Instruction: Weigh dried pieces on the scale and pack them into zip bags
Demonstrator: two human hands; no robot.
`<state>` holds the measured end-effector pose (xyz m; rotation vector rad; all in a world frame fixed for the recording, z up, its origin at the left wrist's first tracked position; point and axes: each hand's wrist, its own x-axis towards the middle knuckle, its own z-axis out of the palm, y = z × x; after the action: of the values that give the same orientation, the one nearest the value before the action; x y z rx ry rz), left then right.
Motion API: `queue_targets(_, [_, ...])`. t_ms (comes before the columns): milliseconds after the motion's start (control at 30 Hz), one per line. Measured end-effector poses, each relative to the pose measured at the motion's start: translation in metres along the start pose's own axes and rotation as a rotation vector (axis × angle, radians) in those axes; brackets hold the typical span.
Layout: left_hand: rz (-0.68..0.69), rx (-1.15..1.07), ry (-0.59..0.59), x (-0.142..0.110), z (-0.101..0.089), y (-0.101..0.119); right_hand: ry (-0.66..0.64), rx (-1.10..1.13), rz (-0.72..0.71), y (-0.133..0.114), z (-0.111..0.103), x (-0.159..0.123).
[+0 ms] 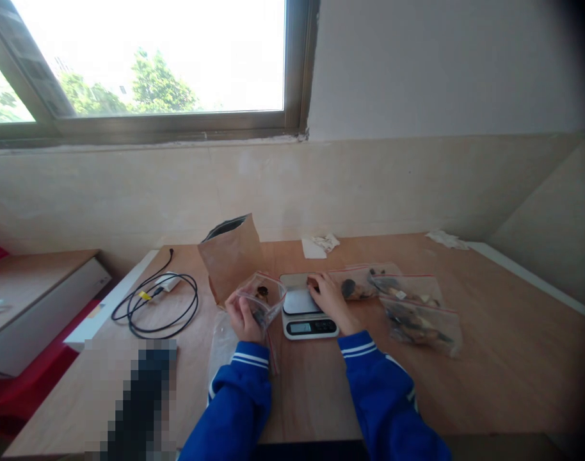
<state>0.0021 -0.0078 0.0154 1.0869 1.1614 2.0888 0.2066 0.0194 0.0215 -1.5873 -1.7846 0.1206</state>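
Observation:
My left hand (245,318) grips a clear zip bag (272,296) with a red seal line; the bag's mouth leans toward the scale, and a few dark brown pieces (262,293) show inside it. Beyond it, a white kitchen scale (310,328) with a small display stands on the table. Over the right side of its metal plate (299,298) is my right hand (329,297), its fingers bent and drawn together. Whatever lies between those fingertips is too small to make out.
Filled zip bags (420,323) lie right of the scale. A brown paper pouch (232,259) stands open behind my left hand, with a flat clear bag (220,346) nearer me. A coiled black cable (196,301) lies left; crumpled tissue (327,242) is at the back.

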Motion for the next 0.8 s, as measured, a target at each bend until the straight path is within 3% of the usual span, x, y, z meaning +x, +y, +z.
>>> queue_targets(167, [-0.002, -0.059, 0.007, -0.001, 0.001, 0.001, 0.0, 0.074, 0.019, -0.002, 0.0, -0.003])
queue_targets(333, [0.012, -0.085, -0.027, -0.002, 0.0, 0.001, 0.047, 0.476, 0.02, -0.043, -0.019, 0.002])
queue_targets(467, [0.045, -0.064, -0.059, -0.003, -0.002, -0.001, -0.14, 0.684, -0.082, -0.08, -0.038, 0.0])
queue_targets(567, [0.062, -0.062, -0.077, -0.006, -0.002, -0.002, -0.222, 0.646, -0.107, -0.093, -0.047, -0.006])
queue_targets(800, [0.129, -0.032, -0.092, -0.008, -0.002, 0.0, -0.028, 0.52, -0.036, -0.081, -0.042, -0.022])
